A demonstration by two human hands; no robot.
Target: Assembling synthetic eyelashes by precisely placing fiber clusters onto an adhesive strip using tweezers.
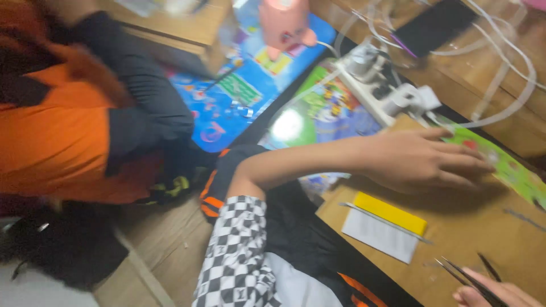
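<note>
At right of frame, the left hand lies flat, fingers spread, on the worktop; lower right, the right hand pinches tweezers.

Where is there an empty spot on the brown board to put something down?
Bare brown board lies between the yellow strip and the right hand with tweezers. It is crowded further up, by the left hand, power strip and white cables.

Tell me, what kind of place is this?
Probably a room in a home, used for small craft or hobby work. A white power strip with tangled cables, a pink toy figure on colourful play mats, and tweezers over a brown board suggest it.
</note>
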